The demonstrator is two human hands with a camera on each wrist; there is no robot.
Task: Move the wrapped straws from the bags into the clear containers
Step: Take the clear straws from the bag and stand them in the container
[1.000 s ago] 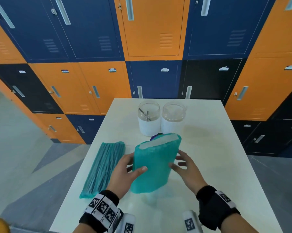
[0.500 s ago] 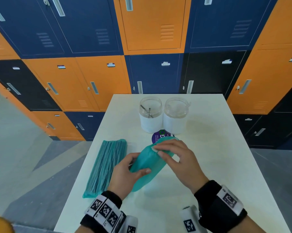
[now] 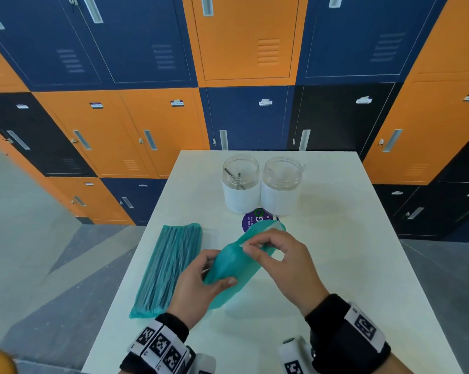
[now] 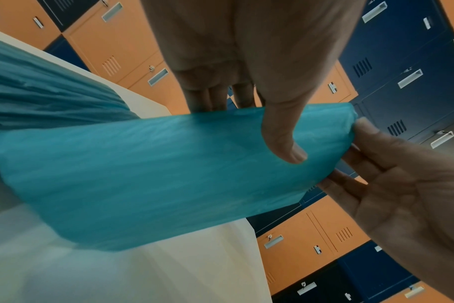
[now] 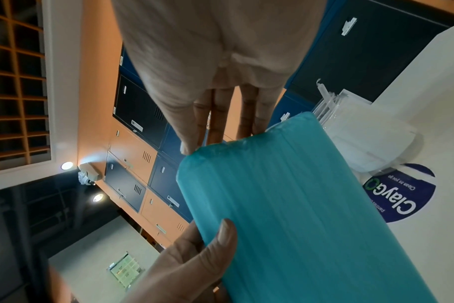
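A teal plastic bag of wrapped straws point(image 3: 234, 265) is held tilted over the white table point(image 3: 336, 265), its far end pointing at the containers. My left hand point(image 3: 217, 273) grips its lower middle, thumb point(image 4: 285, 147) across the front and fingers behind. My right hand point(image 3: 248, 247) pinches the pale sealed flap at the bag's upper end. A second teal bag point(image 3: 171, 268) lies flat on the table to the left. Two clear containers with white labels point(image 3: 241, 184) point(image 3: 282, 184) stand open at the back; the left one holds a few dark items.
A round purple sticker point(image 3: 255, 220) lies on the table just in front of the containers, partly under the bag's tip. Orange, blue and black lockers point(image 3: 241, 49) stand behind the table. The table's left edge drops to a grey floor point(image 3: 39, 252).
The bag stood upright a second ago; it now leans away towards the containers. My right hand has gone from the bag's side to its top end and pinched the flap.
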